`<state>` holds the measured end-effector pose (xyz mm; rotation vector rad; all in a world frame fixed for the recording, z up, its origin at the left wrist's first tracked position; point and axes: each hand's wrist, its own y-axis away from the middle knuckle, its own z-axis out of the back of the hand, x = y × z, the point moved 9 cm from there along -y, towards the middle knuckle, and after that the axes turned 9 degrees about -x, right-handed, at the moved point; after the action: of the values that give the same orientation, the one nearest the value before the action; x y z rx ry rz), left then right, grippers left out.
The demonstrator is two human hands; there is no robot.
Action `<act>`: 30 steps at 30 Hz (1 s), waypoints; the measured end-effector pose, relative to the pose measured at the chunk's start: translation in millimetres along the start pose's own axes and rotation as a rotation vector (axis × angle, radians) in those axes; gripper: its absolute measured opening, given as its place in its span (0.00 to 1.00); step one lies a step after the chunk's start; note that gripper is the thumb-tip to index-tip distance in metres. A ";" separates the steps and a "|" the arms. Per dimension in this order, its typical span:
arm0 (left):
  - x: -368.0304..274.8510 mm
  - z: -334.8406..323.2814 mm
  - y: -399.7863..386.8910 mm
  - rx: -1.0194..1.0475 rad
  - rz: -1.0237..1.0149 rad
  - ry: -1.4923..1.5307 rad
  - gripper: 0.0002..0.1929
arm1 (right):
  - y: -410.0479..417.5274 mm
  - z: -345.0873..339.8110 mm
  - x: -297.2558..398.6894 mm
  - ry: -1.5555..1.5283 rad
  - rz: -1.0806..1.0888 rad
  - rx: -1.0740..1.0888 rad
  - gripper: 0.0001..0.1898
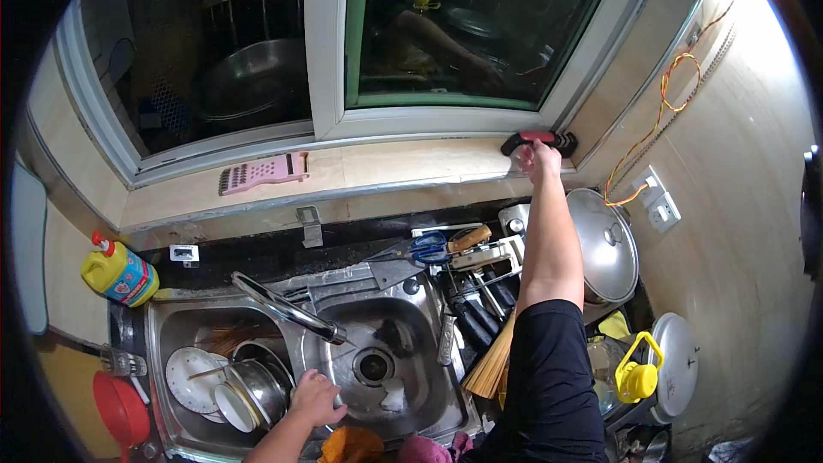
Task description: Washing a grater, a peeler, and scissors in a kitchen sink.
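Observation:
My right hand (545, 159) reaches to the right end of the window sill, its fingers on a black and red knife sharpener (537, 137). The back of the hand partly hides the fingertips. My left hand (314, 399) is low over the divider of a double-bowl steel sink (350, 415), fingers loosely bent and nothing seen in them. Beside it, the left bowl holds a speckled white plate (189, 370), small bowls (235, 408) and a metal pot (265, 382). Over the right bowl and its drain (373, 366) leans a chrome faucet (289, 312).
A pink grater (267, 172) lies on the sill. Behind the sink are scissors (429, 247) and a cleaver blade (393, 270). Right of my arm stand a lidded pot (604, 244) and a yellow-capped oil jug (636, 379). At left are a detergent bottle (122, 273) and a red ladle (121, 408).

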<state>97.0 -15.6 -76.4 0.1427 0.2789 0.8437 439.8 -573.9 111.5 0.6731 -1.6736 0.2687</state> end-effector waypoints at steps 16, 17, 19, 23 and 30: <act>1.1 -8.8 -7.1 0.009 0.020 0.030 0.24 | 31.5 -6.7 27.8 0.587 0.500 -0.025 0.20; 3.4 -10.0 -4.6 0.013 0.031 0.014 0.23 | 29.0 -15.0 19.2 0.490 0.777 -0.051 0.21; 7.5 -10.9 4.5 0.072 0.066 0.024 0.23 | 87.0 -29.7 -2.4 0.456 0.778 0.007 0.19; 2.7 -7.0 -7.2 -0.056 0.027 0.035 0.21 | 160.8 10.4 -48.5 0.215 0.587 0.009 0.13; 5.8 -9.5 3.3 -0.050 0.045 -0.027 0.20 | 312.8 17.1 -143.8 0.994 0.579 0.494 0.12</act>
<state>95.5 -9.0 -85.8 0.1137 0.2296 0.8920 260.2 -291.5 29.1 0.2796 -0.7808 1.2390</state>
